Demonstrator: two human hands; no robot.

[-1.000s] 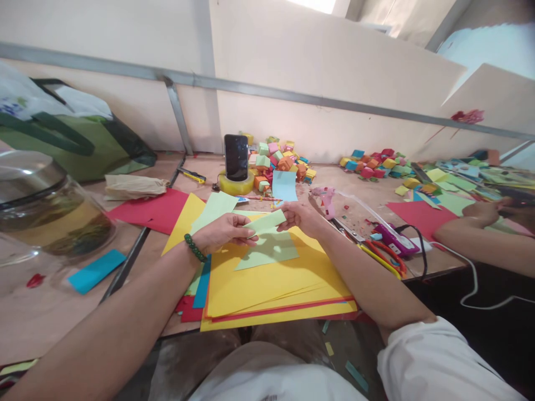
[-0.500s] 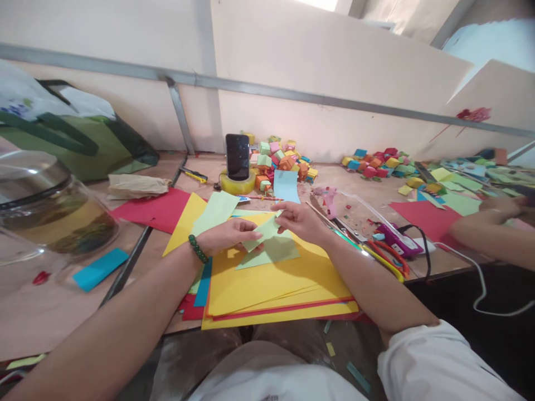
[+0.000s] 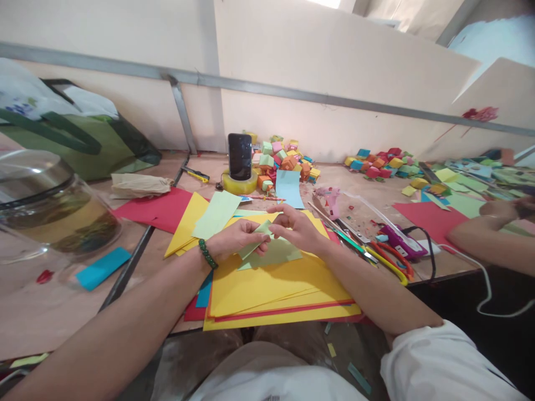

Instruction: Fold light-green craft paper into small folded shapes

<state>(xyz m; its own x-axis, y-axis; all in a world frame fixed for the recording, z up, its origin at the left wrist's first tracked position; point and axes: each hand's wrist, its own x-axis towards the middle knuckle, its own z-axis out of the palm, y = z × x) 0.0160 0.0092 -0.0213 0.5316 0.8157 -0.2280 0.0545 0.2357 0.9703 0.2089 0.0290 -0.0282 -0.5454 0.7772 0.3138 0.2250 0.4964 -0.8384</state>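
My left hand [image 3: 242,238] is closed on a small piece of light green paper [image 3: 264,227], narrow and folded-looking, tilted above the stack. At its upper right end my right hand [image 3: 296,225] has its thumb against the paper, with the index finger curved above; its other fingertips are partly hidden. Under both hands lies a larger light green sheet [image 3: 281,253]. It rests on a stack of yellow paper sheets [image 3: 267,289] with orange and red edges showing below. Another light green piece [image 3: 217,214] lies just beyond my left hand.
A phone [image 3: 239,157] stands in a yellow tape roll [image 3: 239,182]. Behind are heaps of colourful paper cubes [image 3: 288,161]. Scissors [image 3: 388,259], a pink glue gun [image 3: 332,201] and a purple power strip [image 3: 401,240] lie right. A glass jar [image 3: 58,211] stands left. Another person's arm [image 3: 493,234] is far right.
The small green paper has turned and now shows narrower between my hands. My left hand has closed further around it, and my right fingers have shifted at its end.
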